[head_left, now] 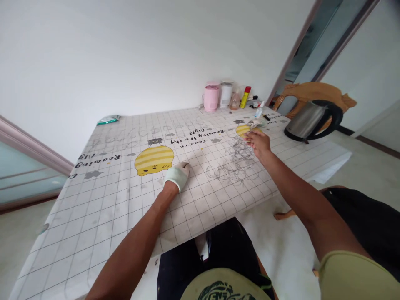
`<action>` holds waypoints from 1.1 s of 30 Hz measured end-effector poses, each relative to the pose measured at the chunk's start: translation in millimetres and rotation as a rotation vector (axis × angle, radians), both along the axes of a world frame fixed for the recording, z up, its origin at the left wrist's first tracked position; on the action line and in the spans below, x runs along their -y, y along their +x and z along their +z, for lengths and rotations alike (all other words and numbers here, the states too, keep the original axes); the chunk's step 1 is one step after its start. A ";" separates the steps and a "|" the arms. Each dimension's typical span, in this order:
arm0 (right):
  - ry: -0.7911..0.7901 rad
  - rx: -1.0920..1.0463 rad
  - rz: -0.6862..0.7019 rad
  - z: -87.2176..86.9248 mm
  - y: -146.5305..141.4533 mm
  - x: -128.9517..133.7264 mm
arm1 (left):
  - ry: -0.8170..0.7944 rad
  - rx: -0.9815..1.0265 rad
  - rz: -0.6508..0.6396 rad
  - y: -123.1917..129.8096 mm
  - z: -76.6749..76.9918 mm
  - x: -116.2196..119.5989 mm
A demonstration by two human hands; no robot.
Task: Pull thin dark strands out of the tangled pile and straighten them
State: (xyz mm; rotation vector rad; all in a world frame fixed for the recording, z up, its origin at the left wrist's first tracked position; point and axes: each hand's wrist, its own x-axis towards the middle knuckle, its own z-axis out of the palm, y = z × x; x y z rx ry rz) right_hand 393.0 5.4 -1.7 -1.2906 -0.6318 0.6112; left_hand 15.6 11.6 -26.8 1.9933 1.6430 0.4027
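My left hand [180, 173], in a pale glove, rests on the grid-patterned tablecloth [125, 221] beside a printed yellow striped bear; its fingers are curled, and whatever they may hold is hidden. To the right, my bare right hand [258, 142] is over the far edge of a loose heap of thin dark rings or wire loops [239, 160]. Its thumb and fingertips are close together, but anything between them is too small to make out. Just beyond that hand lies a whitish crumpled item [256, 123].
Along the wall stand a pink container [211, 98], a white container [226, 94], a bottle [234, 101] and a red-and-yellow can [245, 98]. A small white bottle [259, 110] is nearer. A steel kettle [301, 121] sits at right; a green-white packet [108, 120] lies far left.
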 end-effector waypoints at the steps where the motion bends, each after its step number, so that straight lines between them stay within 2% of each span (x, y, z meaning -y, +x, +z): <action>1: -0.005 0.004 -0.001 -4.4 0.1 1.9 | 0.003 -0.004 -0.003 -0.3 0.8 0.6; 5: -0.027 0.022 0.029 -12.6 3.1 6.2 | -0.002 -0.026 -0.033 -0.9 2.5 1.9; 9: -0.053 0.014 0.066 -11.8 7.2 9.0 | -0.011 -0.045 -0.045 0.0 3.0 1.1; 13: -0.059 0.063 0.040 -10.5 8.5 12.0 | -0.025 -0.060 -0.043 1.1 4.7 0.5; 17: -0.031 0.127 0.040 -4.3 9.3 14.5 | -0.028 -0.056 -0.042 1.0 4.5 0.2; 23: 0.019 0.105 0.240 10.8 5.4 20.6 | -0.018 -0.031 -0.053 0.2 2.7 0.6; 33: 0.034 0.306 0.297 21.8 1.7 20.6 | -0.034 -0.040 -0.052 0.6 10.9 4.6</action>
